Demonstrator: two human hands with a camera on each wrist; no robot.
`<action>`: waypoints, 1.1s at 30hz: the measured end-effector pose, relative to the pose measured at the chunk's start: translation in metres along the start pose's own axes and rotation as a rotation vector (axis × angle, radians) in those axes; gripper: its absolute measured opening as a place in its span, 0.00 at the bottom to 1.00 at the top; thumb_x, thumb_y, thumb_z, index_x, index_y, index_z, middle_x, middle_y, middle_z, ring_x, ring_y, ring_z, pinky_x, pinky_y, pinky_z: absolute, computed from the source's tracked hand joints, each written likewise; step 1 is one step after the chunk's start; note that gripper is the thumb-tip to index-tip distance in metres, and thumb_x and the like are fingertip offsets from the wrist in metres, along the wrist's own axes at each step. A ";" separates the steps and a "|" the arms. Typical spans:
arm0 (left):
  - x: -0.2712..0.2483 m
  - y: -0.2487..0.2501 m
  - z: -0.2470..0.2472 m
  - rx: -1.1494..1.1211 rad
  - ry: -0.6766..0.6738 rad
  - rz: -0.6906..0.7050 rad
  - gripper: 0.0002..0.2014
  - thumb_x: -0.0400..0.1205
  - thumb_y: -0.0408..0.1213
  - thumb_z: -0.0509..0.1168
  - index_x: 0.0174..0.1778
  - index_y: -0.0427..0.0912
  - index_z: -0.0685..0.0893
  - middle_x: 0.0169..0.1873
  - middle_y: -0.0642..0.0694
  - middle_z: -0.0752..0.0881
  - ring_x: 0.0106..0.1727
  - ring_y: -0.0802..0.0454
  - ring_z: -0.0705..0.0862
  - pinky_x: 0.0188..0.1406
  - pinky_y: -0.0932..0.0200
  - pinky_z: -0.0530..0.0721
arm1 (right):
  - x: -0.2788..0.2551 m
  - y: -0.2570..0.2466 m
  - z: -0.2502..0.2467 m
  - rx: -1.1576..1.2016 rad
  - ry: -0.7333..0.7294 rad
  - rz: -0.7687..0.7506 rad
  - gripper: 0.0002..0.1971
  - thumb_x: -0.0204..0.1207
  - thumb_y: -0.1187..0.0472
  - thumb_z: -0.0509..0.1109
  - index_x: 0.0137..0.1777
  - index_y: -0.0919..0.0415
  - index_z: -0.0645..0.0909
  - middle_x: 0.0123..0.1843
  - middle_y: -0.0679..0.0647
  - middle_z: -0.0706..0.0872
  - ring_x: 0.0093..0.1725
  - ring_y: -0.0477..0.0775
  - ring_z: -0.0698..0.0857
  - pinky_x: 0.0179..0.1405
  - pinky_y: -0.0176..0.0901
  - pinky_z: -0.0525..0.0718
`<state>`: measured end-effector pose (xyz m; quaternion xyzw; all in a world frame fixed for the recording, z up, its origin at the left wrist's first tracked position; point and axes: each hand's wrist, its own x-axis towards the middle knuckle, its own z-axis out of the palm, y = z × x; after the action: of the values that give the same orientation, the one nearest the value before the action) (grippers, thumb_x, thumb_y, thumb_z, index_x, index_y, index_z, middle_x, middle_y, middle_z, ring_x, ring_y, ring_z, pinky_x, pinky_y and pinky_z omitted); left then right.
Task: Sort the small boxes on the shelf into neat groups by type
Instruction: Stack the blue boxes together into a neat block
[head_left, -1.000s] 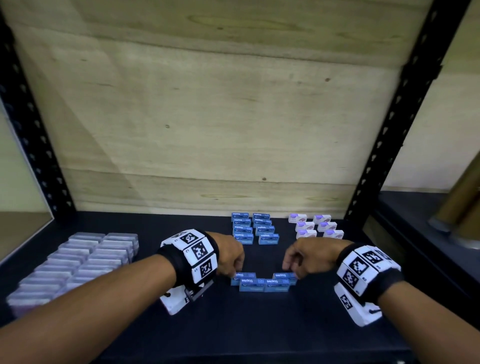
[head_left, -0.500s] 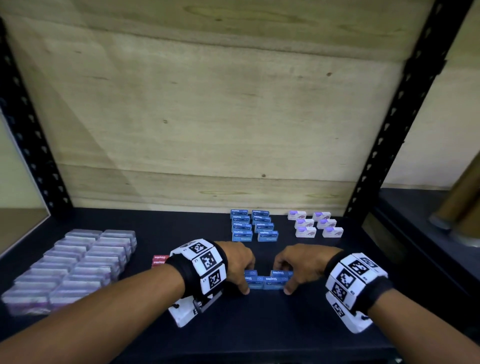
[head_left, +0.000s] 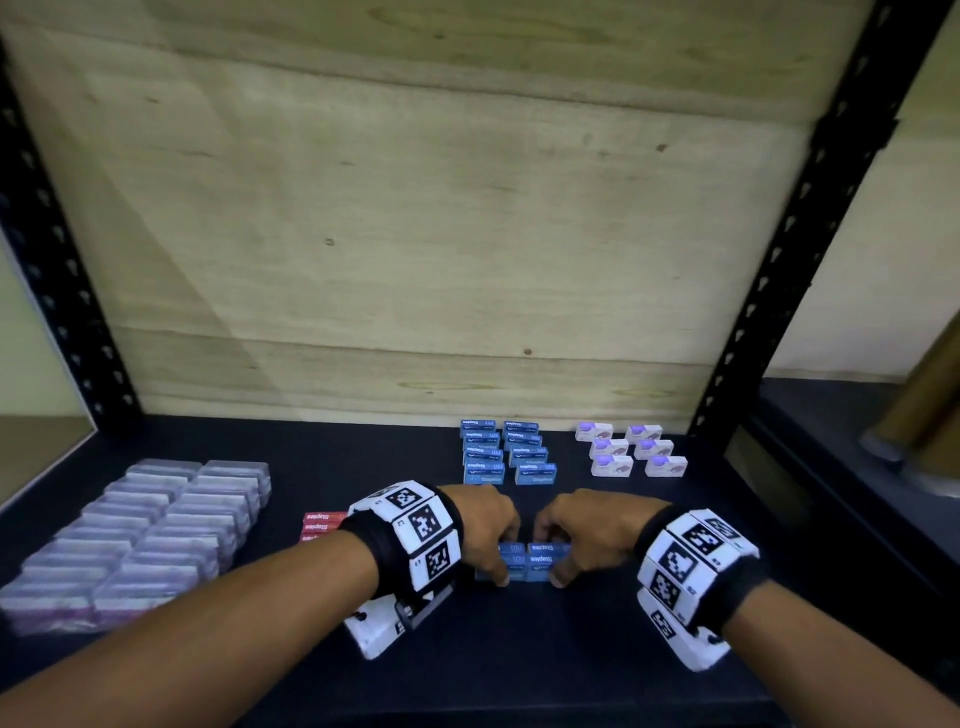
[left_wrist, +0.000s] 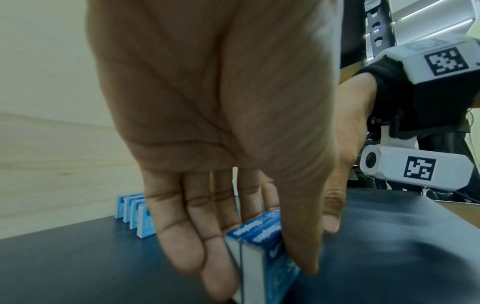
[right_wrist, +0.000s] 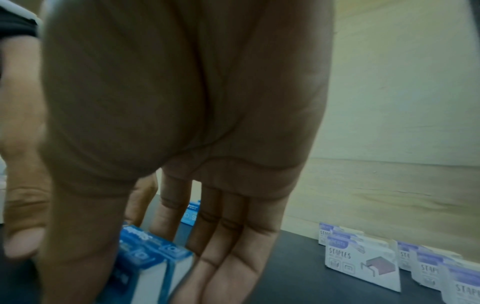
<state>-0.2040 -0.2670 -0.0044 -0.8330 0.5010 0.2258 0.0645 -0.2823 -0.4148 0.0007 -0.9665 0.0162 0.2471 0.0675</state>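
Observation:
A tight block of blue staple boxes (head_left: 527, 561) stands on the dark shelf (head_left: 519, 665) near the front middle. My left hand (head_left: 505, 558) pinches its left end with thumb in front and fingers behind. From the other side my right hand (head_left: 553, 558) holds the right end the same way. In the left wrist view the thumb and fingers clamp the blue boxes (left_wrist: 259, 246). The right wrist view shows the same boxes (right_wrist: 150, 257) under my fingers. Two rows of upright blue boxes (head_left: 509, 452) stand at the back.
White and purple staple boxes (head_left: 631, 449) stand in two rows at the back right. Red staple boxes (head_left: 322, 522) lie just left of my left wrist. Several clear plastic cases (head_left: 145, 530) fill the left side. A wooden back panel and black uprights (head_left: 779, 291) bound the shelf.
Both hands have closed in toward each other, pressing the loose blue boxes into one compact block. The red boxes have come into sight beside my left wrist.

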 end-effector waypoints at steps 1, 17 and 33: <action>0.001 0.000 0.000 -0.005 0.001 0.001 0.19 0.77 0.50 0.73 0.59 0.45 0.84 0.53 0.46 0.86 0.52 0.47 0.84 0.47 0.54 0.82 | 0.000 0.000 0.000 0.001 0.002 0.001 0.20 0.70 0.50 0.79 0.62 0.49 0.83 0.52 0.47 0.84 0.51 0.51 0.83 0.55 0.46 0.83; -0.002 -0.013 -0.013 -0.106 -0.058 -0.044 0.29 0.70 0.55 0.78 0.66 0.50 0.81 0.55 0.51 0.87 0.56 0.52 0.85 0.61 0.52 0.84 | -0.003 0.010 -0.014 0.138 -0.070 0.011 0.25 0.70 0.49 0.81 0.66 0.50 0.81 0.57 0.48 0.87 0.57 0.51 0.85 0.62 0.46 0.82; 0.037 -0.066 -0.046 0.048 0.213 -0.210 0.19 0.78 0.50 0.73 0.62 0.47 0.83 0.57 0.49 0.85 0.56 0.47 0.84 0.51 0.54 0.83 | 0.056 0.048 -0.051 0.058 0.222 0.112 0.16 0.76 0.54 0.77 0.63 0.52 0.82 0.55 0.48 0.85 0.53 0.51 0.83 0.52 0.42 0.79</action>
<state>-0.1185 -0.2801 0.0119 -0.8982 0.4205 0.1162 0.0544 -0.2122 -0.4693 0.0126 -0.9831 0.0845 0.1414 0.0795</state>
